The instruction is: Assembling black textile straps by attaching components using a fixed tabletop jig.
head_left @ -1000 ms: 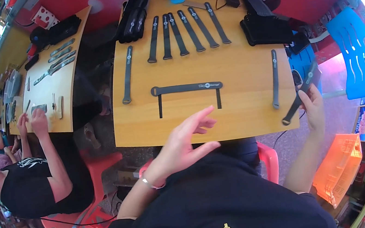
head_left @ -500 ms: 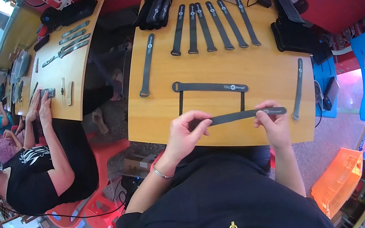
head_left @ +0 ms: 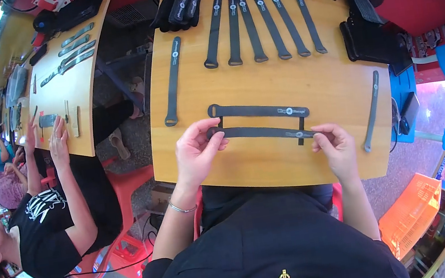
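Long, flat, dark-grey strap (head_left: 261, 132) over a tan wooden table (head_left: 226, 86)
The left hand (head_left: 194, 157) pinches one end, the right hand (head_left: 339, 148) pinches the other end.

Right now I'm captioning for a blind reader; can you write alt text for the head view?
A person's left hand and right hand hold a dark strap by its ends over a wooden table, just in front of another strap lying crosswise. Six more straps lie in a row farther back.
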